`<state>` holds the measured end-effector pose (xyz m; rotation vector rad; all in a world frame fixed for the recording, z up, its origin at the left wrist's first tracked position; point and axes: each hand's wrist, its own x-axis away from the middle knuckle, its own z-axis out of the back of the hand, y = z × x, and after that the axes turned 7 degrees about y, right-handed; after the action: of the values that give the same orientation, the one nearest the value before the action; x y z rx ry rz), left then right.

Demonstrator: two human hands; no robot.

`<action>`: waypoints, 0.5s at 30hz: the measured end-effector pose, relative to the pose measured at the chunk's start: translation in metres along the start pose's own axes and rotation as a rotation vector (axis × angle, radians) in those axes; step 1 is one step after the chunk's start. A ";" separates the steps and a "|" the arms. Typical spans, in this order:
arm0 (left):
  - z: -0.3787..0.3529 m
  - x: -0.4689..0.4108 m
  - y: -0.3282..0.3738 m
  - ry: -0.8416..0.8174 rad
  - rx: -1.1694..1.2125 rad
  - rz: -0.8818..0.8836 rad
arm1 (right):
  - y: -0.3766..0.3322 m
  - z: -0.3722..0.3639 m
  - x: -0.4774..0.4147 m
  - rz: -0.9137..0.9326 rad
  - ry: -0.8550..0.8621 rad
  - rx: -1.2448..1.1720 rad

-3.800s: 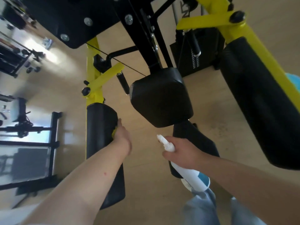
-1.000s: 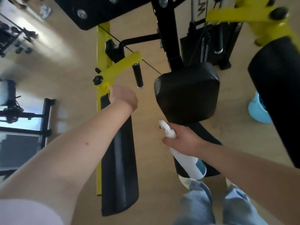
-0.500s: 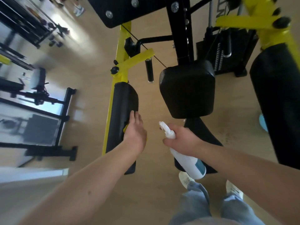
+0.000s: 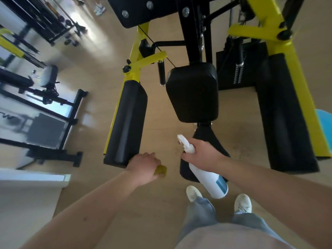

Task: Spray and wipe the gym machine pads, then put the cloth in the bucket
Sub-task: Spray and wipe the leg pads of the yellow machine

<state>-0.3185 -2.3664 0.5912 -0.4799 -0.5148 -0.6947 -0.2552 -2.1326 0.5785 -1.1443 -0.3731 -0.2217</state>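
My left hand grips a bunched yellow-green cloth just below the near end of the long black left arm pad. My right hand holds a white spray bottle with a blue label, nozzle pointing up and left, in front of the black seat. The square black back pad hangs in the middle. On the right is the long black right arm pad on its yellow frame. A light blue bucket shows only as a sliver at the right edge.
The machine's black and yellow frame rises ahead, with a weight stack behind. Other black gym racks stand at the left on the wooden floor. A pale mat lies at the lower left. My shoes stand just before the seat.
My left hand slid down the left arm pad from its top to past its near end, the cloth now off the pad. The view pulled back. My right hand kept the bottle still.
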 end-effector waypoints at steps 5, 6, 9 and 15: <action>0.017 -0.029 0.029 0.106 0.573 0.233 | 0.009 0.008 0.009 -0.011 0.026 0.029; 0.021 -0.035 0.032 0.141 0.666 0.237 | 0.011 0.009 0.009 -0.019 0.037 0.025; 0.037 -0.053 0.037 0.188 0.952 0.183 | 0.015 0.011 0.003 -0.061 0.107 -0.009; 0.071 -0.088 0.048 0.248 1.239 0.035 | 0.005 0.025 -0.012 -0.204 0.345 -0.117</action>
<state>-0.3623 -2.2519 0.5827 0.7483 -0.5975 -0.2883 -0.2685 -2.1080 0.5781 -1.1577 -0.1714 -0.6175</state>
